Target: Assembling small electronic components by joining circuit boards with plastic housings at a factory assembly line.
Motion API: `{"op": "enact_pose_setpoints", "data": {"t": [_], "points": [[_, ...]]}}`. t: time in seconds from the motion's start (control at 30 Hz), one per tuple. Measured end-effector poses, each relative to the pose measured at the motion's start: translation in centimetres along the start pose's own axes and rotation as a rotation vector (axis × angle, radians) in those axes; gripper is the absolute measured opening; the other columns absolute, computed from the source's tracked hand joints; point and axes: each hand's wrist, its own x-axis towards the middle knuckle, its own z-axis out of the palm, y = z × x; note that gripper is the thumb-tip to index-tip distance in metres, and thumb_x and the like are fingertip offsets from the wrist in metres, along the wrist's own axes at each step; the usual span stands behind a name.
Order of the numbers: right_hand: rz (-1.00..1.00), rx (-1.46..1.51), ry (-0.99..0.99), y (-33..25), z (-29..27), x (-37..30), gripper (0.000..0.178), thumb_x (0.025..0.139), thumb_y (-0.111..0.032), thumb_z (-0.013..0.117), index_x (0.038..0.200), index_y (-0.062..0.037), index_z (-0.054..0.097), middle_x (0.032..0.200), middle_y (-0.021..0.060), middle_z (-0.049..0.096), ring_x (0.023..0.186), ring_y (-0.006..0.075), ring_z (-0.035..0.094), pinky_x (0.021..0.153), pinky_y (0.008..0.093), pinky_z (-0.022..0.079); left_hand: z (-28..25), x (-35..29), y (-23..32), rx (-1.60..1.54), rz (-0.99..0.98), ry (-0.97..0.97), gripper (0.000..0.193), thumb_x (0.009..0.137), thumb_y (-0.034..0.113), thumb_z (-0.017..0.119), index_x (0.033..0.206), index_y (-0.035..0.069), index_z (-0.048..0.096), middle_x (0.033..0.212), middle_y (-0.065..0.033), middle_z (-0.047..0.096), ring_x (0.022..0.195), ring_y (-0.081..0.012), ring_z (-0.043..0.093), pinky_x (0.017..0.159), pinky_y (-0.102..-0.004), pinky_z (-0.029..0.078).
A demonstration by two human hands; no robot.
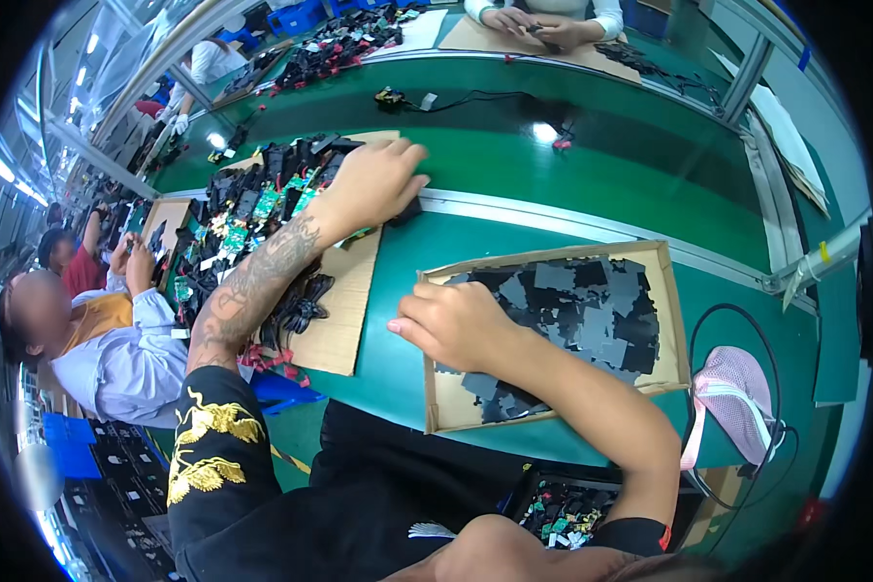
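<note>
My left hand point(378, 181) reaches over the right edge of a heap of black plastic parts and green circuit boards point(262, 204). Its fingers and thumb are apart, and nothing shows between them. Just below that hand lies a black part point(404, 211). My right hand point(453, 326) hovers at the left rim of a shallow cardboard tray point(543, 419), its fingers curled together with the thumb against them. Whatever it may hold is hidden. Flat black and grey pieces point(577, 315) cover much of the tray's bottom.
Cardboard point(338, 335) lies under the heap, with black cables on it. Beyond a metal rail runs a green belt point(611, 160) carrying a small wired part point(390, 97). A pink mesh bag point(737, 403) sits right of the tray. Co-workers sit at the left and across the belt.
</note>
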Motion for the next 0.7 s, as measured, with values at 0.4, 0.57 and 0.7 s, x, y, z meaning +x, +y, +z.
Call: {"op": "enact_pose_setpoints", "data": {"t": [0.4, 0.57, 0.7], "points": [[0.184, 0.154, 0.03, -1.8, -1.4, 0.8, 0.015, 0.095, -0.018, 0.07, 0.097, -0.0031, 0.071, 0.085, 0.0145, 0.07, 0.075, 0.0301, 0.069, 0.069, 0.0385, 0.053, -1.8, -6.9, 5.5, -0.35, -0.11, 0.127, 0.052, 0.091, 0.032, 0.075, 0.126, -0.002, 0.056, 0.108, -0.0225, 0.066, 0.097, -0.044, 0.069, 0.079, -0.0522, 0.057], [0.282, 0.245, 0.056, -0.5, -1.1, 1.1, 0.025, 0.094, -0.013, 0.071, 0.113, 0.0017, 0.063, 0.074, 0.0084, 0.06, 0.065, 0.0183, 0.059, 0.063, 0.0316, 0.047, -2.6, -7.5, 5.9, -0.393, -0.022, 0.31, 0.056, 0.092, 0.034, 0.075, 0.13, -0.001, 0.053, 0.11, -0.0222, 0.065, 0.096, -0.042, 0.068, 0.076, -0.0504, 0.055], [0.315, 0.227, 0.038, -1.4, -1.7, 1.0, 0.022, 0.095, -0.013, 0.07, 0.114, -0.0017, 0.066, 0.077, 0.0086, 0.062, 0.067, 0.0178, 0.06, 0.064, 0.0317, 0.049, -1.6, -7.7, 4.1, -0.525, -0.248, 0.065, 0.059, 0.096, 0.033, 0.07, 0.138, -0.003, 0.048, 0.115, -0.0271, 0.069, 0.105, -0.0453, 0.068, 0.084, -0.0525, 0.054]]}}
